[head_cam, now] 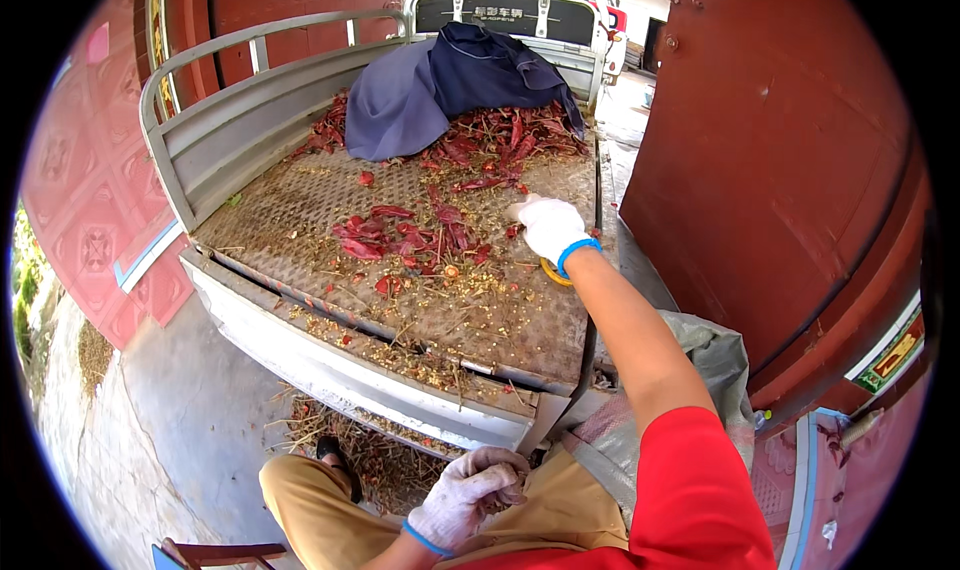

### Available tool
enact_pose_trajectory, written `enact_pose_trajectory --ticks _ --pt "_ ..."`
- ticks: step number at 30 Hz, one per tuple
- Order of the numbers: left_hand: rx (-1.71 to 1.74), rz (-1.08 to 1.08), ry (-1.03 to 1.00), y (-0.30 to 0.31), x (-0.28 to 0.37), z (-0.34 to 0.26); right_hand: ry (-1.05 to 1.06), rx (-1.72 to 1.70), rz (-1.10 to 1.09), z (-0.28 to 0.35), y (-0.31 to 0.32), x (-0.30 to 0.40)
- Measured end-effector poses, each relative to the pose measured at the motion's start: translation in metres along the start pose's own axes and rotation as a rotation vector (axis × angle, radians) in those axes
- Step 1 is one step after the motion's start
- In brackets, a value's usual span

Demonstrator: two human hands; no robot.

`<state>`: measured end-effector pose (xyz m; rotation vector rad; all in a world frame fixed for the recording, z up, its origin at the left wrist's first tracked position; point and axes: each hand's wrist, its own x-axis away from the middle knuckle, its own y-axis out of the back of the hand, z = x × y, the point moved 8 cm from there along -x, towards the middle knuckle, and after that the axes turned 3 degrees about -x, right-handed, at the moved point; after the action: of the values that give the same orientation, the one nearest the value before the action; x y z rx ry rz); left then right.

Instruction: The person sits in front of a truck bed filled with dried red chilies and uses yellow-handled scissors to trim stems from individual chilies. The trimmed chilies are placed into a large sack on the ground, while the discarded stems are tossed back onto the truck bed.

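Observation:
Dried red chili peppers (442,232) lie in a loose group on the metal truck bed (300,195), among stems and pale seeds. My right hand (551,225), in a white glove with a blue cuff, reaches over the bed to the right of these peppers; its fingertips touch or hover over the bed, and whether they hold anything cannot be told. My left hand (476,491), in a soiled white glove, is curled above my lap near the bed's rear edge; what is inside its fingers is hidden. A larger heap of chilies (517,138) lies farther back, partly under a dark blue cloth (487,67).
Side rails (255,56) bound the bed at left, and the truck cab stands at the far end. A red metal door (765,134) is at right. A woven sack (705,360) hangs beside my right arm. Stems and debris (397,465) cover the ground below the bed.

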<state>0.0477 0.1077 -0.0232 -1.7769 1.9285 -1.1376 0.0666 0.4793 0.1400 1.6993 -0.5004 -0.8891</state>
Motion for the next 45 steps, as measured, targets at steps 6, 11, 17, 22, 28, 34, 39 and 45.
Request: enact_pose_trajectory --ticks 6,11,17,22,28,34,39,45 --pt "0.067 -0.018 -0.113 0.018 0.005 -0.020 0.010 -0.423 -0.027 -0.002 0.001 -0.004" --pt "-0.015 -0.019 -0.268 0.025 0.002 -0.038 -0.360 -1.338 0.066 -0.023 -0.010 0.020" --pt "-0.040 -0.166 -0.444 0.022 0.013 -0.082 -0.303 -1.594 0.070 0.028 0.037 0.067" --pt "-0.149 -0.198 -0.542 0.021 0.019 -0.109 -0.086 -1.531 0.402 0.121 0.059 0.125" --pt "-0.141 -0.144 -0.455 0.015 0.008 -0.113 0.042 -1.405 0.515 0.171 0.049 0.166" --pt "-0.023 -0.168 -0.406 0.037 0.005 -0.099 0.337 -0.870 0.328 0.186 0.063 0.144" --pt "0.032 -0.126 -0.326 0.044 0.001 -0.086 -0.103 -0.472 -0.075 0.090 0.052 0.045" --pt "0.083 -0.122 -0.329 0.062 -0.006 -0.061 -0.232 -0.393 0.112 0.072 -0.001 -0.004"
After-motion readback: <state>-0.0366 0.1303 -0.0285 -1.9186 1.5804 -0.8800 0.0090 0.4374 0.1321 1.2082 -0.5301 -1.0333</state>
